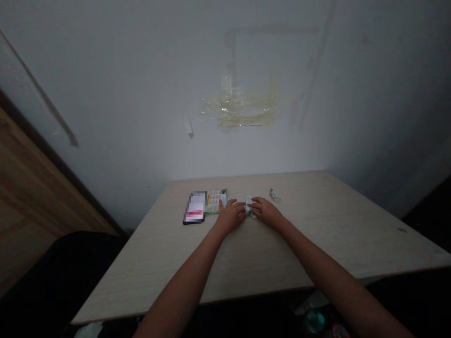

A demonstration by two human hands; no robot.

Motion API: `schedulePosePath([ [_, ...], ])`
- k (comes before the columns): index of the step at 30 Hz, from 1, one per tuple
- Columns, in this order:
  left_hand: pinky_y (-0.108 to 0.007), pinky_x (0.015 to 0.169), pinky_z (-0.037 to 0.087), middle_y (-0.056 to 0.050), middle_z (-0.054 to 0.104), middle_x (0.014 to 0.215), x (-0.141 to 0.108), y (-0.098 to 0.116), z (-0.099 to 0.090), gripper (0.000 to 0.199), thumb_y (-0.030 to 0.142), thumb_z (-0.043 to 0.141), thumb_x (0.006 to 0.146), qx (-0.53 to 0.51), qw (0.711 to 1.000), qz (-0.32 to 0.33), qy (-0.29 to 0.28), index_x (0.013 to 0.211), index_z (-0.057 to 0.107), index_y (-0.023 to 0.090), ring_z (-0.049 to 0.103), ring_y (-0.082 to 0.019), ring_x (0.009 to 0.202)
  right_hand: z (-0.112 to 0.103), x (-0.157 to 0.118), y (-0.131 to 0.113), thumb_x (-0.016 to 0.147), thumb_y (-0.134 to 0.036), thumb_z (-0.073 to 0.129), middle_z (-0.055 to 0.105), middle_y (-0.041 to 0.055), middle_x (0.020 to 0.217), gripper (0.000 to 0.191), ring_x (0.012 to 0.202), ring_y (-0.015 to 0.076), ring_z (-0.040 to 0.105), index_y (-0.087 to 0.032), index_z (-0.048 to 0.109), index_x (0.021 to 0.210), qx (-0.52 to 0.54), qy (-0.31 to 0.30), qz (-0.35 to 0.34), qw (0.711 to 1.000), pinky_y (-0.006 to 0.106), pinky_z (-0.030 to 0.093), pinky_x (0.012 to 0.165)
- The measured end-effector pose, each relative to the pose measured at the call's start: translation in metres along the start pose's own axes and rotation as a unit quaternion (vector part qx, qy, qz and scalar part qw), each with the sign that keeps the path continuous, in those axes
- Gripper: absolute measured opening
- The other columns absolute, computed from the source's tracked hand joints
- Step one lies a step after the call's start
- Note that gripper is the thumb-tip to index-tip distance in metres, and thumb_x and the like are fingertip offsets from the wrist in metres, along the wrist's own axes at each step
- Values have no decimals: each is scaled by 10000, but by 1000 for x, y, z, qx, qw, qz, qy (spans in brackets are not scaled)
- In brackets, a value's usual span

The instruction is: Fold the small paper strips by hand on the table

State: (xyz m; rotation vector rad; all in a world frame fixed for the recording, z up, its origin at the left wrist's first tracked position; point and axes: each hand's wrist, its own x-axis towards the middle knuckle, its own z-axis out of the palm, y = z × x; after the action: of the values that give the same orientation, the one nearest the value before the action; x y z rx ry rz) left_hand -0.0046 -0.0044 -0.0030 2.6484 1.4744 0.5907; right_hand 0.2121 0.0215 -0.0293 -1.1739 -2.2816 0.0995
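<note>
Near the middle of the table, a small printed paper (250,200) lies flat between my two hands. My left hand (231,215) rests at its left edge, palm down with the fingers apart. From the right, my right hand (265,211) lies over part of the paper with its fingers spread on it. Left of my left hand is a green-edged printed sheet (213,200), partly beside my thumb. A phone (195,207) with a lit, blurred screen lies at that sheet's left side.
A small crumpled piece (275,195) sits beyond my right hand. The pale wooden table (158,263) meets a wall with old tape (243,110). Dark shapes and a bottle (314,320) show below the front edge.
</note>
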Motion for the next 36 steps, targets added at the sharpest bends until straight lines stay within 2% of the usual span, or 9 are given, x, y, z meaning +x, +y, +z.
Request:
schedulePosePath([
  [3,-819,1085,59,27,627,1374,2,-1,0,216,397,511,970,3,1000,8,-16,1109,668,347,384,-302,1406,0,-1,-1,941,-288,568,613,146,1327,316,1241,248,569,-216,709,1215,8,0,3,1000,424,431,1097],
  [9,-761,1133,23,-56,670,1299,6,1,-2,273,346,455,987,22,999,13,-26,1198,623,299,437,-276,1365,-1,-1,-3,930,-285,574,624,146,1319,316,1263,247,555,-189,695,1206,25,1,18,1000,429,411,1110],
  [14,-763,1129,15,-52,690,1252,9,2,-3,293,315,405,999,19,1000,3,-12,1194,624,312,480,-266,1322,0,-2,-2,901,-299,608,639,154,1302,286,1263,253,559,-163,688,1139,49,13,38,998,434,410,1104],
  [23,-777,1118,-4,-14,679,1284,9,1,-6,265,397,490,975,7,1000,16,-16,1176,655,342,482,-273,1296,0,-1,-1,897,-319,612,642,155,1299,262,1249,262,564,-161,721,1074,65,19,52,996,437,398,1109],
  [29,-739,1143,37,-21,693,1242,16,3,-7,229,381,545,945,26,999,24,-13,1101,701,319,464,-284,1305,6,1,10,914,-264,557,627,130,1278,230,1240,245,546,-195,750,1017,91,58,72,992,447,393,1101],
  [36,-745,1124,16,-20,727,1156,21,5,-6,212,387,551,943,25,999,29,2,1020,735,313,496,-291,1244,14,9,25,856,-232,593,654,99,1091,167,1091,239,589,-192,750,894,101,107,119,982,486,430,1042],
])
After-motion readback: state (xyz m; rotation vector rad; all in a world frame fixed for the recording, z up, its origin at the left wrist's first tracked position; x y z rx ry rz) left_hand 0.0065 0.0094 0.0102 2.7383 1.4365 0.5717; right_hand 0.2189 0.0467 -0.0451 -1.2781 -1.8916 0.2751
